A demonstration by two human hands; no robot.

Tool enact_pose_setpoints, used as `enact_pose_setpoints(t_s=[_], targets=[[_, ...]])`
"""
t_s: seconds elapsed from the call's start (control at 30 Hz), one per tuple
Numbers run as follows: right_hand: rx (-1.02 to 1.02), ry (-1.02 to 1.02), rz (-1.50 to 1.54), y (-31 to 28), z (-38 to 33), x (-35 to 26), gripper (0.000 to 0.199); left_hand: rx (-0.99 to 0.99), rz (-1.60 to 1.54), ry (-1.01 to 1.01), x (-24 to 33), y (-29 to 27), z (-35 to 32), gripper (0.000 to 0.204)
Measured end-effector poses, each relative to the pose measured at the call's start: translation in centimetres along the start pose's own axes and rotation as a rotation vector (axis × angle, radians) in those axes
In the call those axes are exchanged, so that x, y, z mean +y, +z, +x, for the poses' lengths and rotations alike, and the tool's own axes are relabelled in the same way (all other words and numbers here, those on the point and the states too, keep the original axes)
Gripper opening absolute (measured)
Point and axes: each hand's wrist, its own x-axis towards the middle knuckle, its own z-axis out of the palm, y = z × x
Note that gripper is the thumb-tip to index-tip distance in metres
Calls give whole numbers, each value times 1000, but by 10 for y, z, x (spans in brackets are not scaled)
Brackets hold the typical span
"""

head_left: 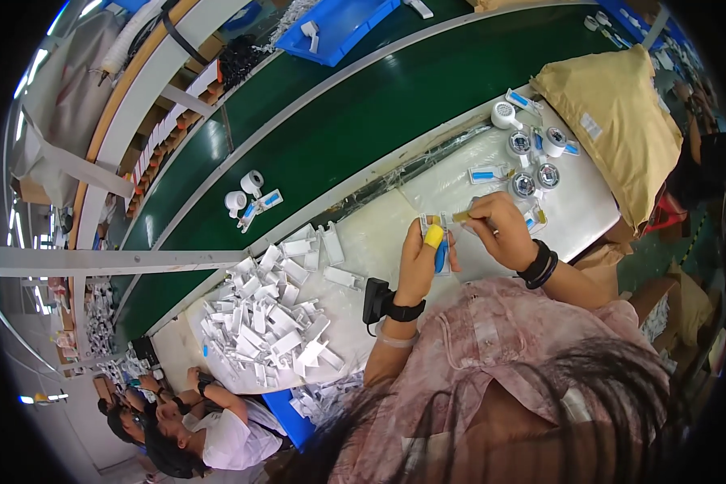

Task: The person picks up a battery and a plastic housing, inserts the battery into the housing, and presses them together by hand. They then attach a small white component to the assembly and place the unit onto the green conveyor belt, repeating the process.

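Observation:
My left hand (418,256) is closed around a small white plastic housing (424,221), and a yellow cover sits on one of its fingers. A blue piece (441,256) shows just below that finger, partly hidden by the hand. My right hand (498,229) pinches a thin yellowish strip (461,216) beside the housing; whether strip and housing touch I cannot tell. Beyond my right hand lie several white round-headed units (522,185) with handles, some with blue inserts (486,174). To the left is a heap of loose white plastic housings (270,310).
A green conveyor belt (331,145) runs past the far side of the white worktable (379,242), carrying a few white units (252,181). A blue bin (335,32) stands beyond it. A brown paper sack (613,121) lies at the right. Co-workers (218,427) sit at lower left.

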Motion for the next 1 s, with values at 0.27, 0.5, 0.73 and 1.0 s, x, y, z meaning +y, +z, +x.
enact_pose_setpoints(t_s=[0.27, 0.5, 0.73, 1.0], targets=[[-102, 9, 70, -5, -2, 0, 22, 109, 167, 60, -4, 15, -3, 33], [-71, -23, 159, -3, -4, 0, 19, 101, 321, 145, -5, 23, -9, 45], [-38, -40, 174, 0, -6, 2, 21, 104, 476, 199, -8, 18, -8, 47], [-43, -48, 171, 2, -5, 1, 24, 98, 619, 230, 1, 20, -11, 46]])
